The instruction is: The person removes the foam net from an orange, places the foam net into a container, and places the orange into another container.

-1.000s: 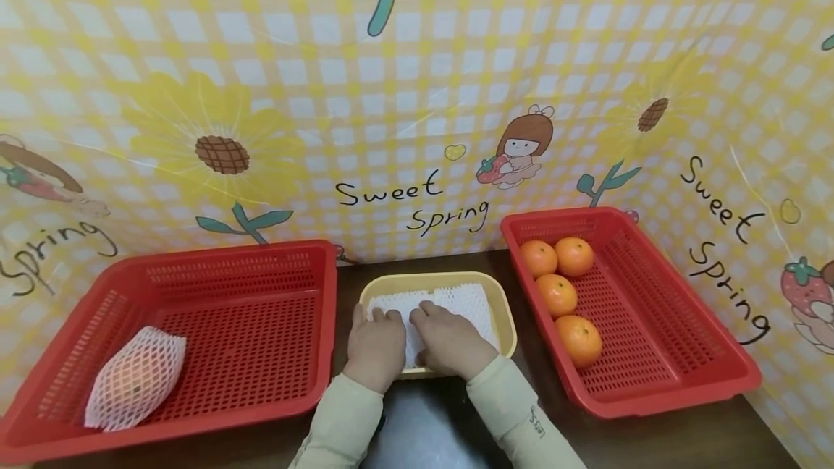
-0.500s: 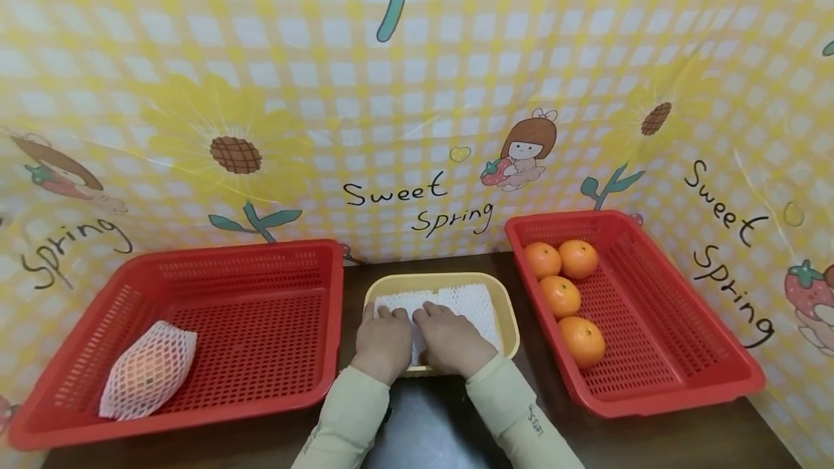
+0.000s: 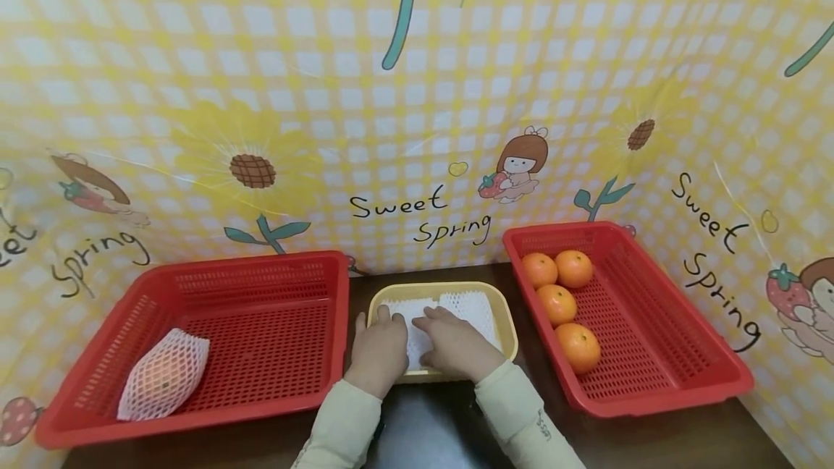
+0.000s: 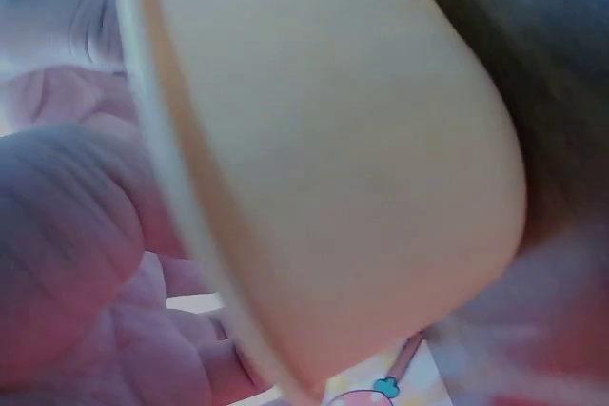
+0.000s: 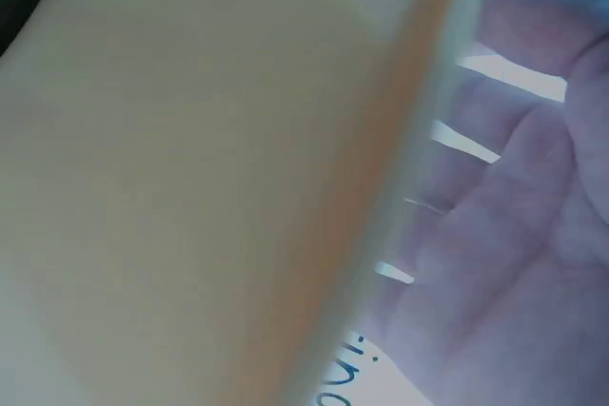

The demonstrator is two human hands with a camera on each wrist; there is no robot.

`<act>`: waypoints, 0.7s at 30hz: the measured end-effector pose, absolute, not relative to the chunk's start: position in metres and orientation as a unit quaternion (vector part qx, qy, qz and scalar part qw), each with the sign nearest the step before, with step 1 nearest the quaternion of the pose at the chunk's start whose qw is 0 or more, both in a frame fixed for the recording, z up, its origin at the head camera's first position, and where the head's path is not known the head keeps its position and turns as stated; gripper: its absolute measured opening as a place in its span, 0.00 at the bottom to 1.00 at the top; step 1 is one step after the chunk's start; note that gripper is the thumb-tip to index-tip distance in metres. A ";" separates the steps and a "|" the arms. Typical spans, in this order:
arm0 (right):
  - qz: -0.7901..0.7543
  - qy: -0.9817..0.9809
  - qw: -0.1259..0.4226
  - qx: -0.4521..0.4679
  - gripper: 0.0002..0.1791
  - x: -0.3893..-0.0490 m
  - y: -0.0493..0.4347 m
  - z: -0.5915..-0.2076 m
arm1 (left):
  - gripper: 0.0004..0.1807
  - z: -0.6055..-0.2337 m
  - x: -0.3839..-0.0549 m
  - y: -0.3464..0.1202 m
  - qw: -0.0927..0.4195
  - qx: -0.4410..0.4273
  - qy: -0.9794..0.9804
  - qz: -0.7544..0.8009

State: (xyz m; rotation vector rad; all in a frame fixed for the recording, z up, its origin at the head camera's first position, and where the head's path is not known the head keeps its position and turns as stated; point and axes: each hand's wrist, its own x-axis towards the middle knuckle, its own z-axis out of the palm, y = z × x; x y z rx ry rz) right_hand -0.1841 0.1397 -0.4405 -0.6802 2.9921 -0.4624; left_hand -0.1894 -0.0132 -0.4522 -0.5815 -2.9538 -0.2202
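Note:
A pale yellow tub [image 3: 510, 317] stands between two red baskets, with white foam mesh nets [image 3: 474, 310] inside it. My left hand [image 3: 380, 349] reaches over the tub's near left rim, its fingers loosely bent above the nets. From the right, my right hand [image 3: 461, 344] lies over the same nets, fingers extended. Both wrist views show mainly the outer wall of the tub [image 4: 352, 140]. In the right wrist view, the fingers of the right hand [image 5: 504, 225] are spread with gaps between them. The nets hide from the wrist views, and fingertip contact is unclear.
The left red basket [image 3: 274, 324] holds one orange fruit in a white foam net [image 3: 166, 376]. In the right red basket [image 3: 658, 310], several bare oranges [image 3: 577, 347] line the left side. A yellow checked cloth [image 3: 391, 121] hangs behind the dark table [image 3: 195, 447].
The head view has shifted a little. My hands have drawn slightly apart over the nets, the right fingers looking straighter. The fruit in both baskets stays put.

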 end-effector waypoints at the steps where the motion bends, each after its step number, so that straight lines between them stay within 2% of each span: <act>1: -0.158 0.963 0.015 -0.219 0.28 -0.184 0.141 -0.440 | 0.19 -0.451 -0.187 -0.013 0.068 -0.196 -0.975 -0.078; 6: -0.220 0.950 -0.012 -0.221 0.24 -0.180 0.148 -0.436 | 0.17 -0.435 -0.172 -0.018 0.109 -0.215 -0.964 -0.113; 9: -0.250 0.943 -0.032 -0.217 0.21 -0.178 0.150 -0.434 | 0.18 -0.422 -0.165 -0.025 0.116 -0.218 -0.958 -0.147; 17: -0.296 0.934 -0.081 -0.182 0.16 -0.168 0.157 -0.425 | 0.17 -0.389 -0.160 -0.074 0.108 -0.194 -0.956 -0.192; 21: -0.307 0.930 -0.098 -0.177 0.15 -0.163 0.161 -0.421 | 0.19 -0.375 -0.165 -0.118 0.066 -0.166 -0.970 -0.163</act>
